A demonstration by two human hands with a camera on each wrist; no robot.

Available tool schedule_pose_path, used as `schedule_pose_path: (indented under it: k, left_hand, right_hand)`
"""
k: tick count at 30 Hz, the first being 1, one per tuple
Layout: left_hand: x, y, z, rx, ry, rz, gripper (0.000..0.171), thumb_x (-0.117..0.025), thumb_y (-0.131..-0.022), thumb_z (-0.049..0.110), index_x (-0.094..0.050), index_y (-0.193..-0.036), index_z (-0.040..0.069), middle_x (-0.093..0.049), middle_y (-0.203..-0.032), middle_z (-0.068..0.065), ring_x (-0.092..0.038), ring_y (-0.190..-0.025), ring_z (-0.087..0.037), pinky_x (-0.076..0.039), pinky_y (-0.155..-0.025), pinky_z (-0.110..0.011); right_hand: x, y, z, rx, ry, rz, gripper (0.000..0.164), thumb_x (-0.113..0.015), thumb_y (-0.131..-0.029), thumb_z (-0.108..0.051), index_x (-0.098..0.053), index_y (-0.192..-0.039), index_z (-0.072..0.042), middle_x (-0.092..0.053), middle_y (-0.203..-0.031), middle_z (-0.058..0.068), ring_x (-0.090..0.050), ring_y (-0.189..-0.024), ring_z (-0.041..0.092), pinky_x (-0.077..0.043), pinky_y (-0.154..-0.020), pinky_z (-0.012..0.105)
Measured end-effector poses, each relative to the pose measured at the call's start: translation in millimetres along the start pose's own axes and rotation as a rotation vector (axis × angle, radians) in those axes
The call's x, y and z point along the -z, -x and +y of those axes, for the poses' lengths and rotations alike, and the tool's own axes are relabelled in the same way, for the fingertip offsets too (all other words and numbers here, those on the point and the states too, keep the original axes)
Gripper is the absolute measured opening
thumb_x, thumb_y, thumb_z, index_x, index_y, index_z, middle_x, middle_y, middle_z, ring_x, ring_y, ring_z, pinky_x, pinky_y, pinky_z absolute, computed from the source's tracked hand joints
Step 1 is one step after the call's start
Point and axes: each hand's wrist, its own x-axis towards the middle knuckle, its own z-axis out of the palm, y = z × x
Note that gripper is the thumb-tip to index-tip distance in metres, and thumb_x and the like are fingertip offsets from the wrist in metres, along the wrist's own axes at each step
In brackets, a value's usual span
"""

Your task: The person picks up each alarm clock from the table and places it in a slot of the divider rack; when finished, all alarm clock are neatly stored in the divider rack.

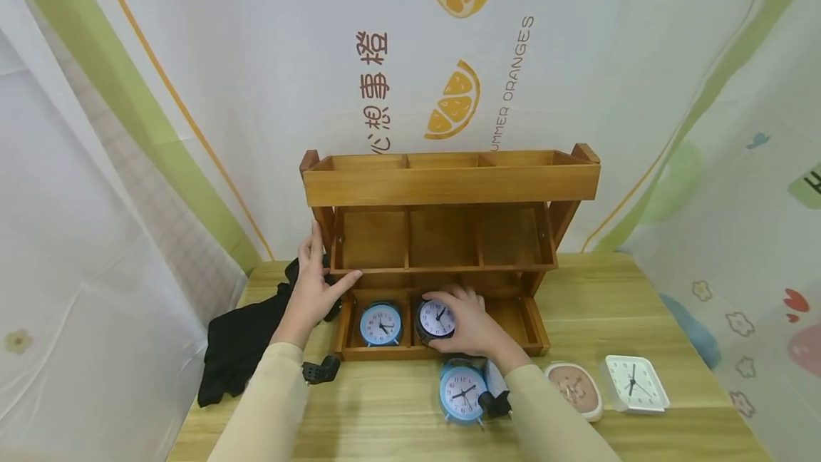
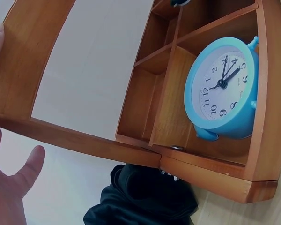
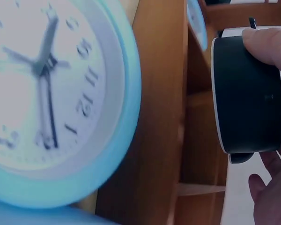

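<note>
A tiered wooden shelf with divided compartments stands against the curtain. My right hand grips a black alarm clock at the bottom tier's middle compartment; the right wrist view shows the black casing between thumb and fingers. In the left compartment a blue alarm clock leans back, its face showing in the left wrist view. My left hand is at the shelf's left side, fingers stretched upward and thumb spread toward the middle tier. Another blue alarm clock stands on the table before the shelf.
Right of my right forearm lie a pink and cream clock and a white square clock. A black cloth is heaped on the wooden table at left. Curtains hang behind and on both sides.
</note>
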Motion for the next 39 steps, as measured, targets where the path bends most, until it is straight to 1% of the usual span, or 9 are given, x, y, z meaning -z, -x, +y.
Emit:
schedule_pose_path:
  k: [4,8,10,13,19,24,31,34,39]
  left_hand:
    - [0.3,0.7,-1.1,-0.001,-0.008,-0.011,0.12,-0.079,-0.095,0.035,0.019,-0.164,0.039,-0.005,-0.168,-0.019,-0.031,-0.147,-0.046,-0.045,-0.108,-0.064]
    - [0.4,-0.2,-0.6,-0.002,-0.015,-0.014,0.121,-0.079,-0.095,0.037,0.02,-0.164,0.039,-0.005,-0.168,-0.02,-0.029,-0.148,-0.046,-0.045,-0.108,-0.063]
    - [0.9,-1.1,0.3,-0.004,-0.018,-0.011,0.121,-0.079,-0.095,0.037,0.02,-0.164,0.039,-0.004,-0.168,-0.021,-0.029,-0.148,-0.046,-0.045,-0.108,-0.063]
    - [1.7,-1.9,1.9,0.003,-0.014,-0.007,0.12,-0.079,-0.095,0.038,0.021,-0.163,0.042,-0.004,-0.168,-0.02,-0.028,-0.149,-0.047,-0.045,-0.108,-0.063]
    - [1.3,-1.9,1.1,-0.006,-0.014,-0.006,0.121,-0.079,-0.095,0.036,0.021,-0.163,0.043,-0.003,-0.168,-0.02,-0.028,-0.149,-0.046,-0.045,-0.108,-0.063]
    - [-0.2,-2.1,-1.3,-0.014,-0.018,-0.005,0.123,-0.081,-0.094,0.034,0.02,-0.164,0.039,-0.003,-0.168,-0.022,-0.028,-0.148,-0.048,-0.045,-0.108,-0.064]
    - [-0.2,-1.1,0.4,-0.009,-0.017,-0.007,0.122,-0.08,-0.095,0.035,0.02,-0.163,0.042,-0.003,-0.168,-0.021,-0.027,-0.15,-0.047,-0.045,-0.109,-0.064]
    - [-0.2,-0.2,1.6,-0.007,-0.02,-0.007,0.121,-0.08,-0.095,0.034,0.02,-0.163,0.042,-0.004,-0.168,-0.02,-0.028,-0.149,-0.047,-0.045,-0.109,-0.063]
    - [0.5,0.1,2.1,-0.003,-0.032,-0.004,0.121,-0.08,-0.095,0.034,0.02,-0.163,0.042,-0.005,-0.168,-0.02,-0.031,-0.148,-0.047,-0.046,-0.108,-0.062]
  right_hand:
    - [-8,-7,12,-0.041,-0.027,-0.023,0.076,-0.093,-0.076,-0.03,-0.062,-0.144,-0.021,-0.054,-0.144,0.012,-0.042,-0.133,0.042,-0.03,-0.105,0.08]
    - [-16,-7,20,-0.08,-0.039,-0.054,0.076,-0.092,-0.079,-0.029,-0.06,-0.147,-0.021,-0.052,-0.147,0.012,-0.039,-0.137,0.042,-0.03,-0.107,0.079]
    - [-18,-6,22,-0.083,-0.046,-0.05,0.075,-0.092,-0.08,-0.029,-0.06,-0.147,-0.021,-0.052,-0.147,0.011,-0.04,-0.138,0.043,-0.031,-0.107,0.076]
    - [-19,-3,24,-0.084,-0.063,-0.042,0.071,-0.092,-0.081,-0.03,-0.062,-0.144,-0.02,-0.054,-0.148,0.011,-0.041,-0.139,0.045,-0.031,-0.108,0.073]
    - [-21,-1,29,-0.085,-0.077,-0.061,0.065,-0.091,-0.082,-0.035,-0.065,-0.14,-0.02,-0.056,-0.147,0.011,-0.045,-0.138,0.045,-0.028,-0.112,0.072]
    - [-25,1,34,-0.09,-0.089,-0.058,0.071,-0.092,-0.08,-0.038,-0.064,-0.142,-0.018,-0.058,-0.146,0.01,-0.045,-0.139,0.045,-0.026,-0.113,0.073]
    - [-22,6,35,-0.099,-0.118,-0.056,0.083,-0.094,-0.075,-0.046,-0.06,-0.146,-0.019,-0.056,-0.149,0.01,-0.04,-0.143,0.048,-0.021,-0.114,0.077]
    - [-19,7,33,-0.084,-0.136,-0.049,0.086,-0.094,-0.075,-0.047,-0.058,-0.148,-0.018,-0.055,-0.149,0.011,-0.04,-0.144,0.046,-0.018,-0.117,0.076]
    - [-13,15,28,-0.019,-0.13,-0.041,0.088,-0.092,-0.077,-0.047,-0.054,-0.151,-0.016,-0.051,-0.152,0.01,-0.043,-0.139,0.038,-0.036,-0.113,0.066]
